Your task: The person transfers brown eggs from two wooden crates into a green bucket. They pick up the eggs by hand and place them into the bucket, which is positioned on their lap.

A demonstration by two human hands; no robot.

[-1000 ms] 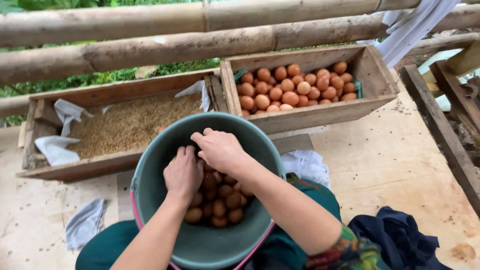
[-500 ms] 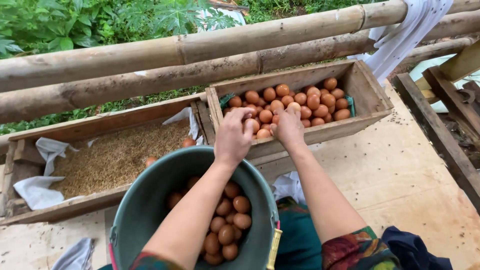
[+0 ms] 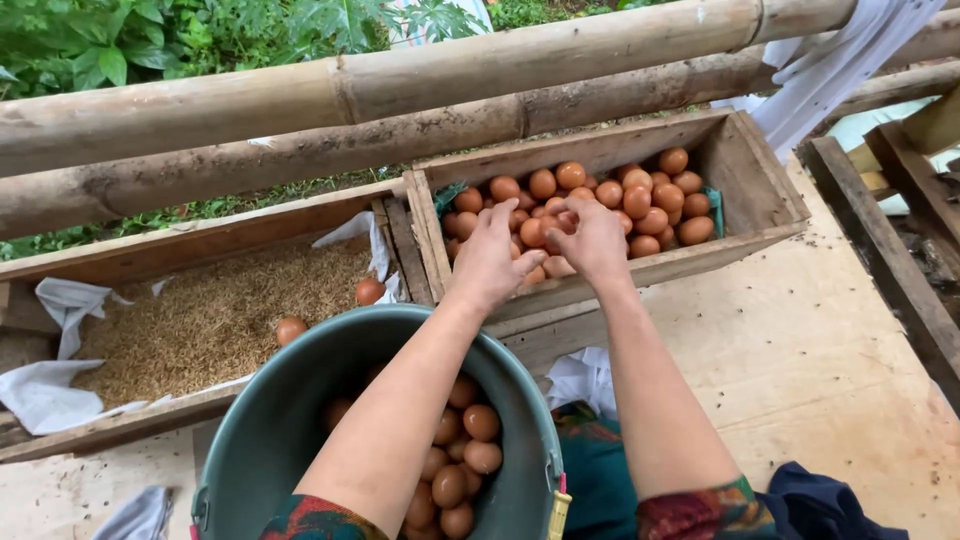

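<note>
A teal bucket [image 3: 290, 390] with several brown eggs [image 3: 465, 450] in it sits close in front of me. Both my arms reach over it to a wooden box [image 3: 765, 190] filled with brown eggs [image 3: 650, 205]. My left hand [image 3: 487, 258] is palm down over the eggs at the box's near wall, fingers stretched forward; what lies under the palm is hidden. Beside it, my right hand [image 3: 592, 240] is curled over an egg on the pile.
Left of the egg box is a wooden box of rice husk [image 3: 200, 320] with two eggs [image 3: 368, 291] and white cloth [image 3: 45, 395]. Thick bamboo poles [image 3: 400, 85] run behind both boxes. Plywood floor [image 3: 810, 350], a dark cloth [image 3: 830, 500] and wooden beams [image 3: 900, 270] lie right.
Both hands rose out of the bucket and moved forward to the egg box, where they now rest on the pile. The view tilted up toward the boxes.
</note>
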